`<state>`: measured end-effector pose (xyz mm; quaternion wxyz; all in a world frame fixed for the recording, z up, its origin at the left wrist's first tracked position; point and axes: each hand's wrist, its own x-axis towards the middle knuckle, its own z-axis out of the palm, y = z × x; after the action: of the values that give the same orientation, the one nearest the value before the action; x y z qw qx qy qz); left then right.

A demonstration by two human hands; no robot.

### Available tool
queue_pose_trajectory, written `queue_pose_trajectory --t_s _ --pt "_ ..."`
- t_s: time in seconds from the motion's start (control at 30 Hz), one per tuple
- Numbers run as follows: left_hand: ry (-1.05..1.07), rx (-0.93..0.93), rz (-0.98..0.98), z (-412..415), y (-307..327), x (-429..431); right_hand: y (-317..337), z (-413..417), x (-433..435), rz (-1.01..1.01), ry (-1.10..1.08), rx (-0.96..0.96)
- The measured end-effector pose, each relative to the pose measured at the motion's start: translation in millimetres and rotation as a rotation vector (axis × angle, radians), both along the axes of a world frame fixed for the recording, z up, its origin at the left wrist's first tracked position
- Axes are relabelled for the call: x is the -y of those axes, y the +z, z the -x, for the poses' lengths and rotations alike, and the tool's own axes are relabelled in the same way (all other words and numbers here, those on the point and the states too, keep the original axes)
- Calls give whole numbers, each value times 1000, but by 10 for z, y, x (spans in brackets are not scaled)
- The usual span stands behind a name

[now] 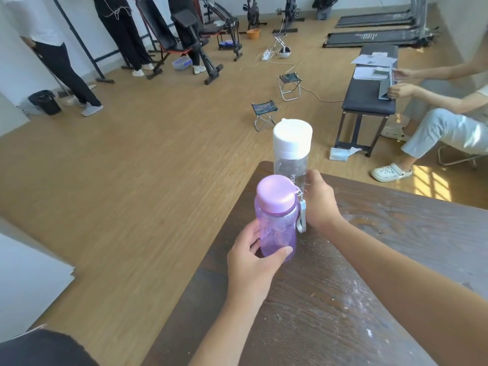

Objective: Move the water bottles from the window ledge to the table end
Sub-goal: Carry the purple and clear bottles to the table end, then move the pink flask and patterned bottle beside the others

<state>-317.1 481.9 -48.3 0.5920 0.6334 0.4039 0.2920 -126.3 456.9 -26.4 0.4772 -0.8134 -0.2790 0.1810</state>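
- Fingers of the left hand [249, 262] wrap the purple bottle [277, 220].
- Right hand [318, 200] fingers clasp the clear white-capped bottle [291, 151].
- Both bottles are upright at the tabletop [369, 260] end.

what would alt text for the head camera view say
A person's left hand grips a purple water bottle and their right hand grips a clear bottle with a white cap, both upright at the far corner of a dark wooden table. Beyond lies a gym floor with benches and other people.

My left hand [250, 262] wrapped around something, my right hand [318, 200] likewise, near the table's far corner.
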Motion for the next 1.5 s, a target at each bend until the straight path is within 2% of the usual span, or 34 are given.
queue_pose_trajectory --t_s 0.1,0.23,0.43,0.53,0.8,1.0,1.1,1.37,1.5 --pt "4 22 -12 6 2 42 1 -13 57 -10 24 -61" --pt "85 11 -9 7 -8 183 -27 -60 391 -24 -57 -68" --pt "312 -226 -151 -45 60 656 7 -167 1229 -83 -152 -116" --pt "298 -205 -171 -146 119 1002 90 -245 1718 -134 -206 -139" --pt "-93 -41 -128 -1033 319 2184 276 -327 3356 -213 -412 -103" --pt "-461 -91 -154 -1836 431 3304 191 -358 4744 -169 -618 -51" --pt "-610 -108 -180 -2147 436 3885 180 -278 5373 -164 -750 -87" --pt "-901 -122 -259 -2704 376 5202 37 156 6573 -111 -1128 -70" --pt "-999 -129 -324 -2928 333 5743 -9 319 6923 -140 -1378 -155"
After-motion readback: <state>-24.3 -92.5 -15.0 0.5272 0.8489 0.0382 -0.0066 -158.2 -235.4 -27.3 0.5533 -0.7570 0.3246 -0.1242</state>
